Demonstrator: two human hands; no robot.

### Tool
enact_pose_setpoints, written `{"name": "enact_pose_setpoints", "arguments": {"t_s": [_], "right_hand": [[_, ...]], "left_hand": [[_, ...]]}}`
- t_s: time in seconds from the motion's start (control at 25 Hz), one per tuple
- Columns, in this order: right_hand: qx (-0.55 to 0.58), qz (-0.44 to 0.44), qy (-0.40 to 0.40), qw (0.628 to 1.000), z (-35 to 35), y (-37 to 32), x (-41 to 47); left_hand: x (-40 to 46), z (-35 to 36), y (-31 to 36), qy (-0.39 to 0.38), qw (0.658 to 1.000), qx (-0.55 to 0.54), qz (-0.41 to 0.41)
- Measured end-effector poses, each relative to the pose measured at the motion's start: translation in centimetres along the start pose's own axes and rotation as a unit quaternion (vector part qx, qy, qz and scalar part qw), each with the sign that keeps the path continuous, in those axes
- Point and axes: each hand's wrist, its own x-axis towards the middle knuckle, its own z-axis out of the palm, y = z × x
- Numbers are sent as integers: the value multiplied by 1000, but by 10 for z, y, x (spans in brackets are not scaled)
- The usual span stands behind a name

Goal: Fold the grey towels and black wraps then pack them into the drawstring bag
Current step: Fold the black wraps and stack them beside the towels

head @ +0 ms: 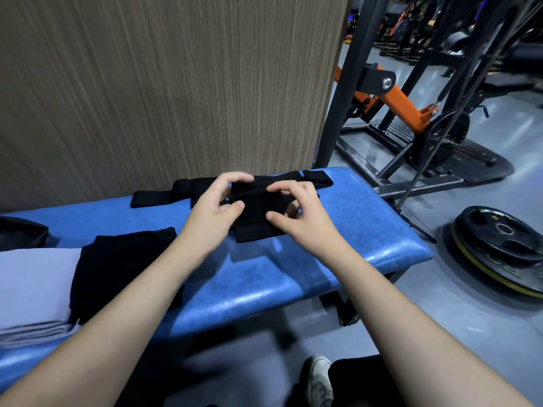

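- We see dim, cool indoor light, with glare on the blue bench [293,292] padding.
- We notice soft shadows under the forearms.
- We find motion blur smearing the wood panel [164,83], and wide-angle bending at the edges.

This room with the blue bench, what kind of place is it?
Most likely a gym. There are round black weight plates stacked on the grey floor, an orange and black metal exercise machine behind, and the padded blue vinyl bench itself.

Folded black wrap [255,212] on bench, stacked grey towels [32,289] left
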Motion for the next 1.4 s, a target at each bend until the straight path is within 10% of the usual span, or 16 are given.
{"name": "enact_pose_setpoints", "arguments": {"t_s": [0.24,0.52,0.88,1.4], "right_hand": [[129,77,-81,985,-4,13,1],[-18,105,-190,976,6,21,-8],[-249,33,-261,932,27,27,-4],[-256,102,17,961,39,50,34]], "left_hand": [[-1,-5,-10,-46,993,82,-69],[-24,-4,-8,-133,915,369,-99],[-33,2,-30,-163,859,467,-128],[-4,-10,-37,-49,905,408,-110]]}}
